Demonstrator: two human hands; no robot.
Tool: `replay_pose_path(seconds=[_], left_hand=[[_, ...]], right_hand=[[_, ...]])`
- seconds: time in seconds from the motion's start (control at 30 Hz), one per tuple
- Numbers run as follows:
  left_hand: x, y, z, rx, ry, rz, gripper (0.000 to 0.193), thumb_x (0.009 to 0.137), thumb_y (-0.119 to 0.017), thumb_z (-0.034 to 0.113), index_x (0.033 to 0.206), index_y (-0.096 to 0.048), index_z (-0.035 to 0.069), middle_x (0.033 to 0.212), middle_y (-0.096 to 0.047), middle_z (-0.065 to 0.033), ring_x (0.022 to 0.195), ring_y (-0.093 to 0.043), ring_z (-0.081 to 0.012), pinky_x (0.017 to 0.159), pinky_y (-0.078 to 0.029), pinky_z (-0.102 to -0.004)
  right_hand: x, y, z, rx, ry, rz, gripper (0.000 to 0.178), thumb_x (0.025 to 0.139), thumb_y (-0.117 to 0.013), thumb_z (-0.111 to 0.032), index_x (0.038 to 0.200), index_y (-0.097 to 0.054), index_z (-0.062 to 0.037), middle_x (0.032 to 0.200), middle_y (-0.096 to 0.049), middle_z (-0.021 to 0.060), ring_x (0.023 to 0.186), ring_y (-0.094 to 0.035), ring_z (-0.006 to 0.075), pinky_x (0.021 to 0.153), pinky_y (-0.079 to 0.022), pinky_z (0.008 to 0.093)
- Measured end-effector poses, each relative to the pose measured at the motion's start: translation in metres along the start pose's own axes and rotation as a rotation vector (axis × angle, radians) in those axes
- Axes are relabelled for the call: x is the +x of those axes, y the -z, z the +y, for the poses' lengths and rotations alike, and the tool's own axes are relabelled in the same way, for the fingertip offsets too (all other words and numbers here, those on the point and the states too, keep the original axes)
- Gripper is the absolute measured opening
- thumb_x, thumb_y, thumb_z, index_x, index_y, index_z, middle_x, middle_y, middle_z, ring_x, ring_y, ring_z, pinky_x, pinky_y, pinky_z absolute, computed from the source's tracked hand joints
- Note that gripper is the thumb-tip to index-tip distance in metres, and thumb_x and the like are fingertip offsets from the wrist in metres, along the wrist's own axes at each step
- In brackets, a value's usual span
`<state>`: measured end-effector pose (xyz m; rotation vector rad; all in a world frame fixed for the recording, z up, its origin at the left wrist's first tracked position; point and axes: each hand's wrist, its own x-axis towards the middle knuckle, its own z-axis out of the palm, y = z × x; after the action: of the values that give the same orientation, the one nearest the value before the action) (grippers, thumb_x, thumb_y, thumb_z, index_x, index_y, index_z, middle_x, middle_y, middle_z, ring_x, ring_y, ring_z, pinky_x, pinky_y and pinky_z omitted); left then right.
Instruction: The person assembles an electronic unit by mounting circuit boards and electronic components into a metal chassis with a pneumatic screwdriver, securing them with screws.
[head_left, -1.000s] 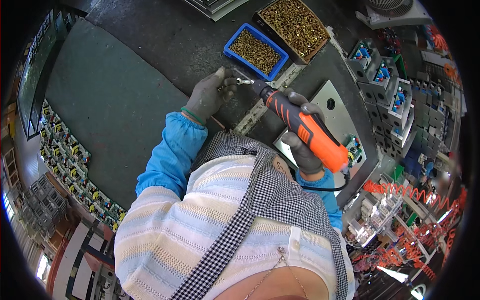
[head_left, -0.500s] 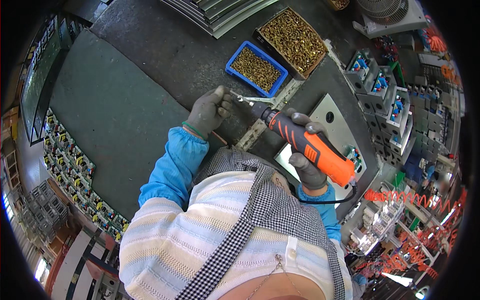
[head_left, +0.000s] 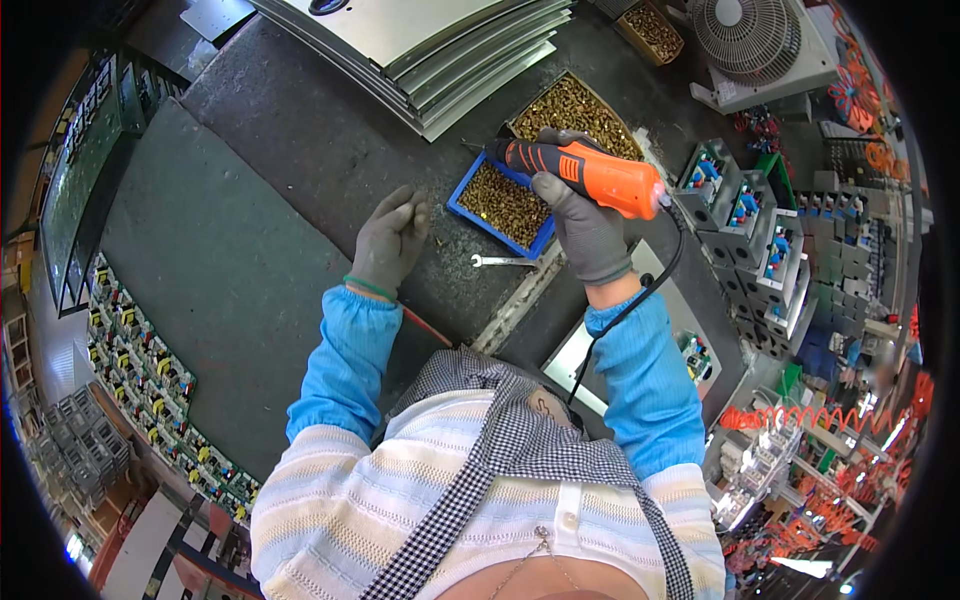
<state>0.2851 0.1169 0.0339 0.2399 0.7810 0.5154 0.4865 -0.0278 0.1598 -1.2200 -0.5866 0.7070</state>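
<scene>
Dark bench (head_left: 300, 120): right hand (head_left: 590, 235), nearer blue bin (head_left: 478, 228), gripped orange driver (head_left: 612, 184) crosswise over bin's far edge; left hand (head_left: 390, 242) curled, contents unclear.

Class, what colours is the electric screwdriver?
The electric screwdriver is orange and black, clearest in the head view.

Gloves (head_left: 385, 245) were grey, the left one with a green cuff edge (head_left: 370, 288). Blue sleeve covers (head_left: 345, 355) topped a pastel-striped knit top (head_left: 325, 480), lower centre. Apron (head_left: 560, 455) was black-and-white check; thin neck chain (head_left: 541, 546) hung bottom centre.
</scene>
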Motion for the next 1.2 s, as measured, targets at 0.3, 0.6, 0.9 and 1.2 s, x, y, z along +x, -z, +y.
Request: replay_pose_path(seconds=[0.3,0.6,0.9,1.2], left_hand=[[-0.001,-0.001,0.0,0.012,-0.018,-0.055,0.044,0.101,-0.049,0.002,0.144,-0.043,-0.004,0.128,-0.06,-0.018,0.104,-0.065,-0.0221,0.084,-0.057,-0.0299],[-0.018,-0.025,0.009,0.076,-0.043,-0.051,0.048,0.1,-0.048,0.002,0.147,-0.04,-0.004,0.134,-0.058,-0.0205,0.112,-0.064,-0.0235,0.095,-0.057,-0.0318],[-0.025,-0.103,-0.02,0.402,-0.087,-0.336,0.056,0.103,-0.055,0.022,0.148,-0.041,-0.006,0.145,-0.051,-0.0197,0.136,-0.051,-0.0318,0.112,-0.046,-0.0408],[-0.025,-0.116,-0.024,0.784,0.084,-0.298,0.049,0.104,-0.055,0.032,0.139,-0.056,-0.004,0.119,-0.07,-0.0108,0.094,-0.065,-0.0152,0.066,-0.049,-0.0256]], right_hand=[[0.047,0.0,-0.016,-0.142,0.129,0.026,0.051,0.084,-0.081,-0.001,0.129,-0.057,-0.0057,0.126,-0.062,0.006,0.113,-0.061,0.0152,0.102,-0.049,0.0334],[0.042,0.0,-0.018,-0.127,0.052,0.022,0.048,0.088,-0.071,0.005,0.132,-0.057,-0.0039,0.131,-0.062,0.0094,0.121,-0.06,0.0192,0.11,-0.044,0.0372],[-0.039,0.019,-0.078,0.141,0.086,0.004,0.058,0.084,-0.081,-0.01,0.135,-0.053,-0.0084,0.14,-0.056,0.0162,0.133,-0.054,0.0319,0.117,-0.039,0.05],[-0.104,0.043,-0.079,0.226,0.005,0.071,0.063,0.078,-0.088,-0.016,0.13,-0.055,-0.0105,0.137,-0.058,0.0141,0.137,-0.051,0.0346,0.119,-0.037,0.0535]])
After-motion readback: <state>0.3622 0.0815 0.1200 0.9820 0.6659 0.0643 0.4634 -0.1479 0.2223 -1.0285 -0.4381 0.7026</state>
